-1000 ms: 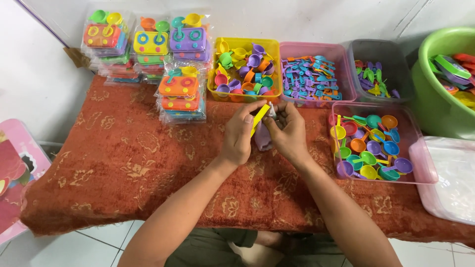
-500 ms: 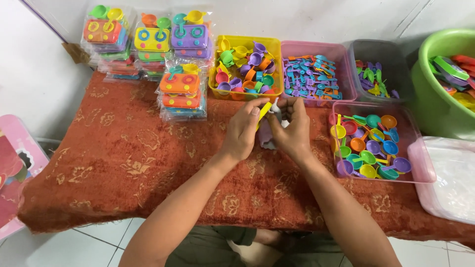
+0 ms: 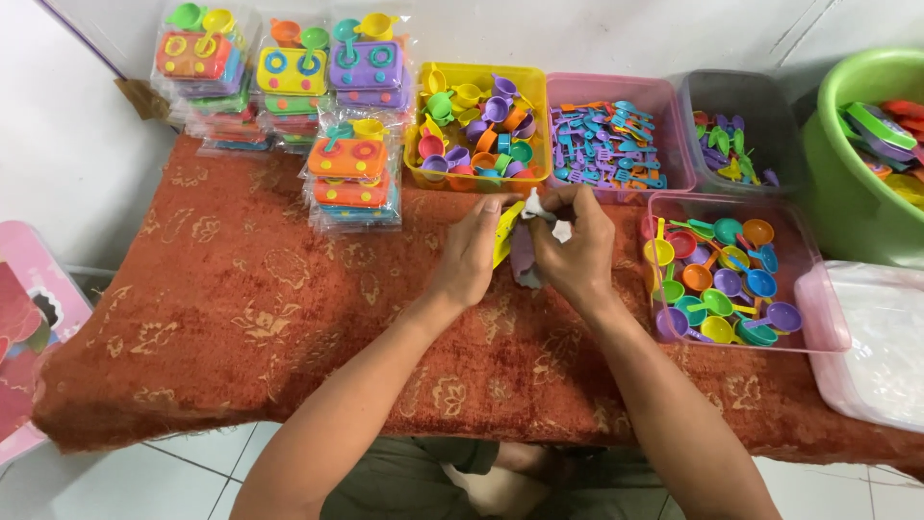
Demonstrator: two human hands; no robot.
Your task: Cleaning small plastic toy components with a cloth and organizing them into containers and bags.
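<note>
My left hand and my right hand meet over the red patterned cloth on the table. Between them they grip a small toy set: a yellow plastic piece at the left, a purple part below, and crumpled clear wrapping at the top. Both hands are closed around it, so most of it is hidden.
Packed toy stove sets are stacked at the back left. A yellow tub of small cups, a pink tub of utensils, a grey tub, a clear tub of toy pans, a green basin and a white container stand around.
Both hands have stayed together over the cloth, shifting the small toy set slightly between the fingers. Nothing else has moved.
</note>
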